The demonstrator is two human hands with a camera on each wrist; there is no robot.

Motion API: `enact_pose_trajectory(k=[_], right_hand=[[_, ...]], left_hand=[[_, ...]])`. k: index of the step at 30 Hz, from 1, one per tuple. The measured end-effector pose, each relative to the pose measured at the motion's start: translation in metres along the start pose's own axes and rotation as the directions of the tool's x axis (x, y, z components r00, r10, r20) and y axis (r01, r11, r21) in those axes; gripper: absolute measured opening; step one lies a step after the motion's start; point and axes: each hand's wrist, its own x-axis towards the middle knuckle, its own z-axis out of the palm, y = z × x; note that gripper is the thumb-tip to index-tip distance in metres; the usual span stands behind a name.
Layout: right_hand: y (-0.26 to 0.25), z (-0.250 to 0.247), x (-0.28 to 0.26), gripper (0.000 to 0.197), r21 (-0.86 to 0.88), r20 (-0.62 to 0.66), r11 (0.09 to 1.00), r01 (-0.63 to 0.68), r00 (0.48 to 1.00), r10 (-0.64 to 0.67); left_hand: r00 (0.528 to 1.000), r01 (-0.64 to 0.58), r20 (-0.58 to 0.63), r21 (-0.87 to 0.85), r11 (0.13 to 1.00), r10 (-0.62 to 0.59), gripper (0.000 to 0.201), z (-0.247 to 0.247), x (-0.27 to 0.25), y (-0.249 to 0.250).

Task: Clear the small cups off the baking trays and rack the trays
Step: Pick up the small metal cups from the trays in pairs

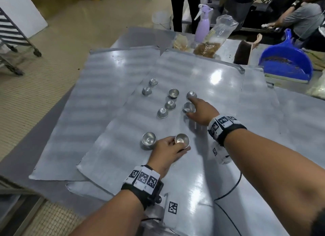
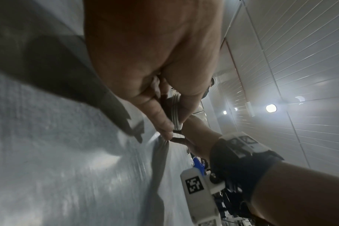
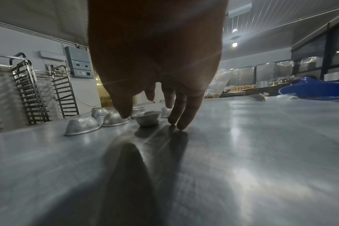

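Observation:
Several flat metal baking trays lie overlapped on the table. My left hand pinches a nested stack of small metal cups just above the near tray; the stacked rims show between thumb and fingers. One upright cup stands just left of that hand. My right hand reaches over an upright cup, thumb on one side and fingertips on the tray on the other, not closed on it. Several more cups, mostly upside down, sit scattered beyond.
A blue dustpan, a brush, a lilac spray bottle and plastic bags crowd the table's far right. People stand beyond it. Wheeled tray racks stand on the floor to the left. A black cable crosses the near tray.

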Motion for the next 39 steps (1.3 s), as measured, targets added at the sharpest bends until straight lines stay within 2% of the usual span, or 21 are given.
enact_pose_trajectory(k=[2,7,10,16,19,21,23,26,29,31,33,39], right_hand=[[0.001,0.004,0.01,0.067,-0.035,0.009,0.999,-0.002,1.0,0.002],[0.004,0.008,0.02,0.047,-0.079,-0.014,0.997,-0.003,1.0,0.002],[0.006,0.01,0.011,0.046,-0.048,-0.022,0.999,-0.025,0.999,0.024],[0.019,0.006,-0.038,0.047,-0.043,-0.027,0.996,-0.08,0.996,0.079],[0.028,0.002,-0.074,0.042,0.047,-0.052,0.991,-0.126,0.99,0.128],[0.03,-0.002,-0.099,0.044,0.129,-0.071,0.983,-0.134,0.987,0.143],[0.027,-0.005,-0.123,0.049,0.238,-0.128,0.967,-0.089,0.984,0.122],[0.011,-0.011,-0.157,0.056,0.398,-0.256,0.916,0.047,0.965,0.062],[-0.006,-0.009,-0.183,0.059,0.405,-0.289,0.902,0.149,0.957,-0.029],[-0.014,-0.004,-0.194,0.059,0.337,-0.266,0.924,0.179,0.96,-0.089],[-0.019,0.001,-0.202,0.057,0.262,-0.249,0.947,0.184,0.961,-0.117],[-0.032,0.008,-0.213,0.057,0.26,-0.275,0.942,0.212,0.951,-0.138]], left_hand=[[1.0,0.008,0.012,0.006,1.0,-0.008,0.014,-0.001,0.001,-0.001],[0.999,0.013,0.036,0.013,1.0,-0.014,0.015,-0.008,0.004,-0.002],[1.0,0.006,0.026,0.018,1.0,-0.007,0.017,-0.009,0.002,-0.001],[1.0,-0.011,0.0,0.07,0.997,0.011,0.019,-0.004,-0.007,0.001],[0.999,-0.005,-0.032,0.039,0.999,0.007,0.014,0.001,-0.013,0.002],[0.997,0.006,-0.078,-0.009,1.0,-0.007,0.017,0.005,-0.015,0.001],[0.992,0.019,-0.119,-0.088,0.996,-0.03,0.02,0.01,-0.019,0.001],[0.991,-0.014,-0.137,-0.151,0.988,-0.007,0.033,0.017,-0.027,0.0],[0.995,-0.037,-0.098,-0.143,0.989,0.023,0.047,0.026,-0.04,-0.004],[0.998,-0.051,-0.052,-0.127,0.991,0.044,0.05,0.032,-0.05,-0.006],[0.997,-0.07,-0.021,-0.12,0.99,0.068,0.048,0.038,-0.06,-0.008],[0.988,-0.157,-0.026,-0.092,0.983,0.155,0.024,0.034,-0.083,-0.008]])
